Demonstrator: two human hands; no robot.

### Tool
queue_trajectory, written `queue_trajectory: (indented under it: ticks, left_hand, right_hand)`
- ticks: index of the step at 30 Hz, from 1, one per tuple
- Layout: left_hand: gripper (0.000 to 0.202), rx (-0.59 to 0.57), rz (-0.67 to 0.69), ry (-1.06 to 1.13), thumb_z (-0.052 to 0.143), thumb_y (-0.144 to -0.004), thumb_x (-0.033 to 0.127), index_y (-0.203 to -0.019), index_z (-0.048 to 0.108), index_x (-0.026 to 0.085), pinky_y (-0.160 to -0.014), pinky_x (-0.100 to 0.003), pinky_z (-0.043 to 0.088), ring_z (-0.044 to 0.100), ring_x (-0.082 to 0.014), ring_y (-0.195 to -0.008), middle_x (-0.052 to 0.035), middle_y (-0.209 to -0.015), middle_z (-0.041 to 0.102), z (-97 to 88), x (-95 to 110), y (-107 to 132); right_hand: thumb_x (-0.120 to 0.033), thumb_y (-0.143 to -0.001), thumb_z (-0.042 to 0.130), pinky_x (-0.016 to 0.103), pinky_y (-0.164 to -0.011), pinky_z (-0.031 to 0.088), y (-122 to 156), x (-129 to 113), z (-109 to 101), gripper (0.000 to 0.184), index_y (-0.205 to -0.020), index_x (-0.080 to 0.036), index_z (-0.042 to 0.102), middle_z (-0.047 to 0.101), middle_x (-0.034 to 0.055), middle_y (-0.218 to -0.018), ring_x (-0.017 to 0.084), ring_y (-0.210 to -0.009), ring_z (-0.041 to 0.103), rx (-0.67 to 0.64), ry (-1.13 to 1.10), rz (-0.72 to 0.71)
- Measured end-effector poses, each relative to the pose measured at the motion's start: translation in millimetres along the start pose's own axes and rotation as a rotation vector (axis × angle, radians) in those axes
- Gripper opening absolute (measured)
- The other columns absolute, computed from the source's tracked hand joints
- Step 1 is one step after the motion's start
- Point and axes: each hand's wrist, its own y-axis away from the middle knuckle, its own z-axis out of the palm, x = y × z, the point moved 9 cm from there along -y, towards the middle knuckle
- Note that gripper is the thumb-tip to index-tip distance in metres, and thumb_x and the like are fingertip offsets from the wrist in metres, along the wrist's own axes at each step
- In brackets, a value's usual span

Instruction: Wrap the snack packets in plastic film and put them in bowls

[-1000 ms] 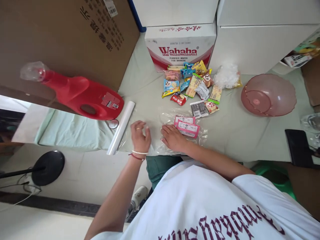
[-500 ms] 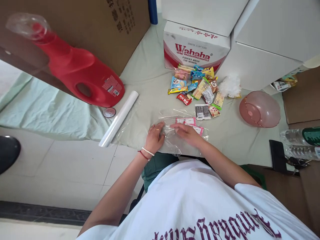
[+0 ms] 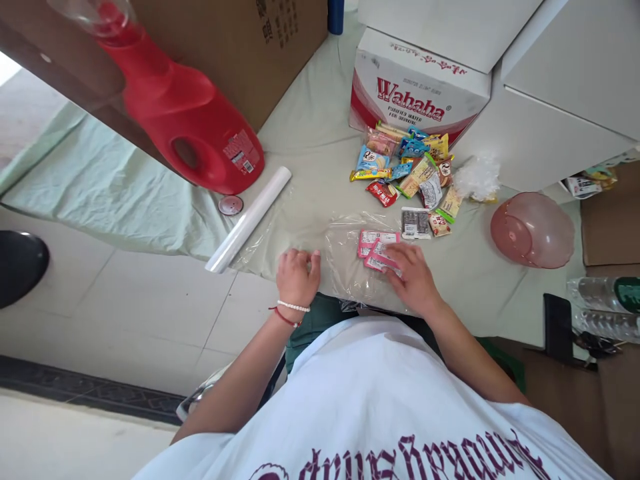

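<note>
A sheet of clear plastic wrap (image 3: 345, 257) lies spread on the pale green cloth (image 3: 125, 200), still joined to its white roll (image 3: 249, 219). Two pink snack packets (image 3: 375, 245) rest on the wrap. My right hand (image 3: 413, 277) lies flat on the packets with its fingers stretched out. My left hand (image 3: 297, 277) sits on the wrap's left part, fingers curled and pressing down on the film. A pile of several colourful snack packets (image 3: 405, 170) lies farther back, in front of a white and red Wahaha box (image 3: 420, 100).
A big red jug (image 3: 190, 120) lies on its side at the left, a small round cap (image 3: 231, 205) by it. A brown carton (image 3: 240, 40) stands behind. A pink bowl (image 3: 533, 230) lies upside down at the right, near a crumpled clear bag (image 3: 477, 177), a phone (image 3: 557, 320) and bottles (image 3: 603, 303).
My right hand slid from the wrap's left side onto the pink packets. My left hand moved apart from it, to the wrap's left part. The view shifted left and down.
</note>
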Motion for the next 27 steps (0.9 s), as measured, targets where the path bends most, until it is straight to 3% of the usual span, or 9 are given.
queue_trajectory:
  ticks: [3,6,9,12,16,19,23,25,27]
  left_hand:
    - [0.041,-0.138,0.022,-0.088,0.058,-0.096,0.052,-0.067,0.062,0.023,-0.088,-0.052,0.05,0.058,-0.0338,-0.098,-0.0129,-0.089,0.062,19.6,14.7,24.3]
    - [0.025,-0.126,0.025,-0.009,0.068,-0.089,0.04,-0.071,0.063,0.023,-0.092,-0.055,0.05,0.058,-0.0345,-0.102,-0.0141,-0.1,0.064,29.1,28.3,36.8]
    - [0.014,-0.081,0.02,0.176,0.058,-0.094,0.03,-0.081,0.06,0.023,-0.092,-0.048,0.052,0.063,-0.0283,-0.098,-0.0123,-0.104,0.064,28.2,32.5,35.7]
    - [0.014,-0.122,-0.059,0.287,0.047,-0.1,0.032,-0.09,0.053,0.025,-0.076,-0.037,0.052,0.066,-0.0216,-0.08,-0.0062,-0.09,0.065,28.0,23.8,29.5]
    - [0.013,-0.222,-0.146,0.176,0.046,-0.101,0.035,-0.092,0.051,0.026,-0.063,-0.033,0.043,0.065,-0.0227,-0.066,-0.0009,-0.07,0.063,31.2,12.1,25.9]
    - [0.012,-0.202,-0.139,0.097,0.049,-0.1,0.035,-0.097,0.054,0.025,-0.062,-0.033,0.039,0.067,-0.0249,-0.069,-0.0025,-0.071,0.066,28.5,5.9,28.1]
    - [0.019,-0.17,-0.17,0.016,0.051,-0.099,0.039,-0.107,0.057,0.023,-0.062,-0.033,0.04,0.067,-0.0257,-0.069,-0.0013,-0.069,0.066,23.2,-14.1,40.3]
    - [0.025,-0.109,-0.181,-0.041,0.052,-0.099,0.043,-0.113,0.06,0.023,-0.065,-0.034,0.044,0.068,-0.0267,-0.075,-0.004,-0.078,0.068,14.3,-23.4,47.9]
    - [0.033,0.007,-0.125,-0.076,0.055,-0.098,0.046,-0.119,0.062,0.022,-0.077,-0.04,0.05,0.07,-0.0305,-0.093,-0.0116,-0.098,0.072,0.2,-22.0,53.9]
  right_hand:
    - [-0.041,-0.096,0.066,0.064,-0.118,0.038,-2.5,24.9,7.6,0.063,-0.151,-0.014,0.054,0.054,0.0226,-0.151,0.041,-0.146,0.038,0.036,0.232,0.063]
    - [-0.033,-0.094,0.067,0.063,-0.119,0.035,0.8,34.2,23.7,0.063,-0.151,-0.011,0.052,0.054,0.0233,-0.149,0.041,-0.148,0.035,0.016,0.324,0.069]
    - [-0.03,-0.093,0.066,0.06,-0.12,0.036,6.7,37.7,22.6,0.059,-0.148,-0.009,0.054,0.056,0.0232,-0.145,0.04,-0.145,0.037,0.057,0.317,0.057]
    - [-0.038,-0.093,0.067,0.059,-0.117,0.04,6.7,42.6,10.3,0.063,-0.148,-0.011,0.053,0.056,0.0226,-0.142,0.039,-0.141,0.04,0.071,0.236,0.031]
    - [-0.043,-0.094,0.066,0.059,-0.116,0.041,-13.1,37.6,1.1,0.068,-0.153,-0.015,0.049,0.055,0.0206,-0.144,0.038,-0.14,0.041,0.016,0.168,-0.055]
    - [-0.036,-0.094,0.068,0.053,-0.118,0.039,-36.1,26.8,15.3,0.067,-0.154,-0.013,0.048,0.053,0.0204,-0.147,0.036,-0.138,0.043,-0.087,0.199,-0.104]
    - [-0.034,-0.091,0.074,0.053,-0.118,0.035,-54.9,25.3,44.0,0.073,-0.156,-0.014,0.045,0.051,0.0205,-0.151,0.038,-0.137,0.044,-0.195,0.296,-0.044]
    - [-0.033,-0.092,0.073,0.053,-0.116,0.036,-56.1,26.3,51.6,0.074,-0.157,-0.015,0.044,0.051,0.0205,-0.152,0.038,-0.135,0.046,-0.198,0.319,-0.019]
    - [-0.032,-0.093,0.07,0.052,-0.114,0.037,-54.6,26.2,54.0,0.071,-0.157,-0.014,0.045,0.052,0.0205,-0.152,0.038,-0.133,0.047,-0.184,0.326,-0.009]
